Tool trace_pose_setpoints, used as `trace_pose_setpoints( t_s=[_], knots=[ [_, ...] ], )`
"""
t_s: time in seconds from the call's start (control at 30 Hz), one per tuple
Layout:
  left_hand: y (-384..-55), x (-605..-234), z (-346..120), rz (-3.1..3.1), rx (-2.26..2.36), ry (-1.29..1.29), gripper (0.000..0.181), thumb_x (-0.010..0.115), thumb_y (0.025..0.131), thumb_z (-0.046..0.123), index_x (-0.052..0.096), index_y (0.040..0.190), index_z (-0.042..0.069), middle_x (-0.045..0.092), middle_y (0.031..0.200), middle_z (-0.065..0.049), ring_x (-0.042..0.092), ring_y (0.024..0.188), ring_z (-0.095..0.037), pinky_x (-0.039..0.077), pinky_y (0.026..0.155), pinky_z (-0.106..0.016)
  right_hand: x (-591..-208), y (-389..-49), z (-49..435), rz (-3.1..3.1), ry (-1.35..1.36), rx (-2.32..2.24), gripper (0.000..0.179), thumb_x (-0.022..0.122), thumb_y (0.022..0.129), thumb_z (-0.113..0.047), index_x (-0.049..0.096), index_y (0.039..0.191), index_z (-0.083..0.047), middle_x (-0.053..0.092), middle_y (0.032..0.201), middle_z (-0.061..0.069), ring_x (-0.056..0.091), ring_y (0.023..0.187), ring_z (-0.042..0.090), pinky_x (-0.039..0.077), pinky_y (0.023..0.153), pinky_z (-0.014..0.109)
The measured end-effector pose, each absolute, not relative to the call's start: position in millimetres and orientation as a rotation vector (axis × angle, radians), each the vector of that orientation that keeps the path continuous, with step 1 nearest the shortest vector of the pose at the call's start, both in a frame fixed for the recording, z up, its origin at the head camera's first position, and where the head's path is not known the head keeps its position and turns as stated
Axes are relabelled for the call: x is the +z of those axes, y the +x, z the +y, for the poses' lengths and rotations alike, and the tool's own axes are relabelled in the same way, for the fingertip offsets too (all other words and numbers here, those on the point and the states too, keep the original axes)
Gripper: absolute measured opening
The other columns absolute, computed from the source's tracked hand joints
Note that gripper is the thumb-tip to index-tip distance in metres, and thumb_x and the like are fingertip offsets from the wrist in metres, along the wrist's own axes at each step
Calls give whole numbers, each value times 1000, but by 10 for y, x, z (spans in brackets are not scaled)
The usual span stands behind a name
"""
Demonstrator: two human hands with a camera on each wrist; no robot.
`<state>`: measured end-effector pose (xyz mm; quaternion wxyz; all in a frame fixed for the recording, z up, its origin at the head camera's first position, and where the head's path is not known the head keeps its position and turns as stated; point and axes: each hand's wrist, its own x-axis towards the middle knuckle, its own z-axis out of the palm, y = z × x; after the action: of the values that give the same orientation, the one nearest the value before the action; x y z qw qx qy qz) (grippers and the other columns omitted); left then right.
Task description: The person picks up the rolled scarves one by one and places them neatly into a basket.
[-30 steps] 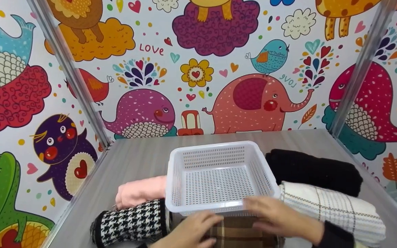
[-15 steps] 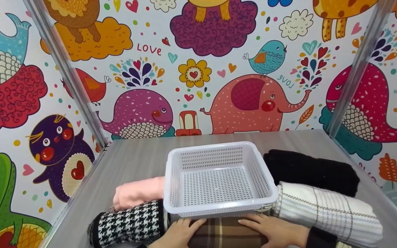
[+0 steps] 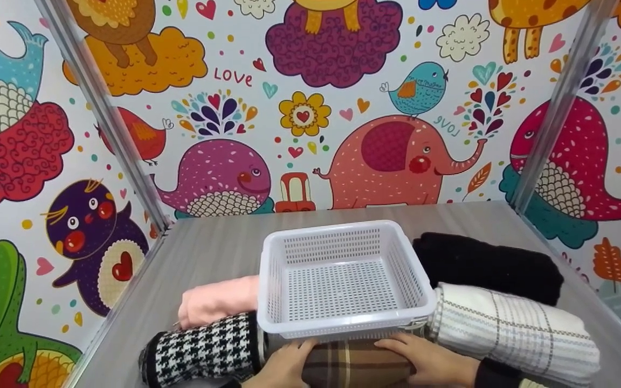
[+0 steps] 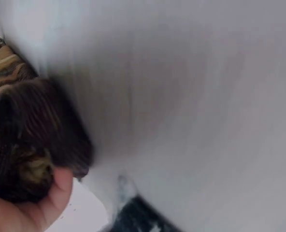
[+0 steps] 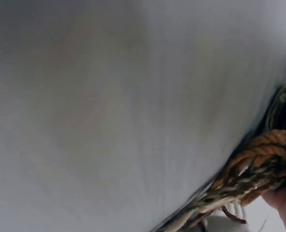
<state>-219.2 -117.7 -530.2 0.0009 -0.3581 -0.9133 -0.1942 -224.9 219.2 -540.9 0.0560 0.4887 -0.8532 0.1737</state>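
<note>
A brown plaid scarf (image 3: 351,364), rolled up, lies at the front of the table under the near rim of the white basket (image 3: 345,321). My left hand (image 3: 283,366) grips its left end, and my right hand (image 3: 432,362) holds the right end. In the left wrist view the thumb presses against the roll's dark end (image 4: 49,121), with fingers over the top. Twisted brown fringe (image 5: 261,162) hangs from the roll beside my thumb in the right wrist view. The basket has nothing in it.
Left of the basket lie a pink roll of cloth (image 3: 216,300) and a black-and-white houndstooth roll (image 3: 202,347). On its right are a white checked roll (image 3: 515,328) and a black one (image 3: 488,267). Cartoon-printed walls (image 3: 337,108) enclose the grey table (image 3: 219,237).
Both hands have come down from the basket's near rim onto the brown plaid scarf, and now grip its two ends. The basket and the other rolls stay in place.
</note>
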Motion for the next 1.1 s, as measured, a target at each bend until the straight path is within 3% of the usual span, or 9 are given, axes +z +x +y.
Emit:
trace_pose_setpoints(
  t_s=[0.1,0.23,0.37,0.53,0.6,0.77,0.87,1.1],
  knots=[
    [-2181,-5236,-1160,-2950,-703,-1094,78,81,58,27,46,126,10,60,110,-9,60,91,-21,50,70,-33,-5331,-2257,2204,-2578,1522,579,87,72,57,-4,40,136,-17,52,113,2,53,93,10,47,70,25],
    [-2124,-5055,-1182,-3057,-820,-1078,81,81,61,42,47,127,10,63,106,-4,61,90,-15,50,71,-31,-5183,-2208,2206,-2540,1592,612,86,71,57,-3,41,136,-14,53,106,-1,50,86,4,44,68,18],
    [-2027,-4743,-1215,-3101,-932,-1100,81,81,61,44,49,128,11,63,110,0,60,93,-9,49,76,-29,-4951,-2093,2199,-2471,1594,575,85,73,56,-6,42,135,-14,54,104,-3,51,84,3,43,67,14],
    [-1859,-4301,-1237,-2910,-967,-1122,71,79,57,15,52,122,25,61,105,11,56,89,-5,48,77,-27,-4561,-2013,2203,-2445,1536,570,83,77,58,-11,44,134,-16,56,108,-1,54,87,6,48,69,20],
    [-1874,-4132,-1235,-2837,-863,-1104,74,74,51,7,53,121,24,62,103,9,56,88,-7,48,77,-29,-4392,-2051,2205,-2454,1483,536,83,77,57,-10,45,134,-17,55,109,0,55,87,8,50,69,24],
    [-2221,-3807,-1199,-2780,-636,-990,76,73,52,4,51,124,13,62,103,-7,58,88,-21,50,72,-37,-4012,-2389,2180,-2467,1331,355,79,78,58,-12,48,131,-19,57,110,3,58,86,13,52,67,31],
    [-2539,-3707,-1165,-2796,-614,-911,76,74,55,5,49,126,16,61,105,-10,57,89,-25,49,70,-41,-3871,-2703,2157,-2495,1247,274,76,79,61,-15,49,130,-19,58,107,4,58,86,16,52,67,34],
    [-3287,-3898,-1055,-2680,-401,-801,67,76,60,12,50,122,11,61,98,-17,59,88,-32,48,73,-48,-3913,-3418,2018,-2641,1007,154,74,80,64,-17,46,130,-15,59,112,11,56,95,28,47,72,47]
  ],
)
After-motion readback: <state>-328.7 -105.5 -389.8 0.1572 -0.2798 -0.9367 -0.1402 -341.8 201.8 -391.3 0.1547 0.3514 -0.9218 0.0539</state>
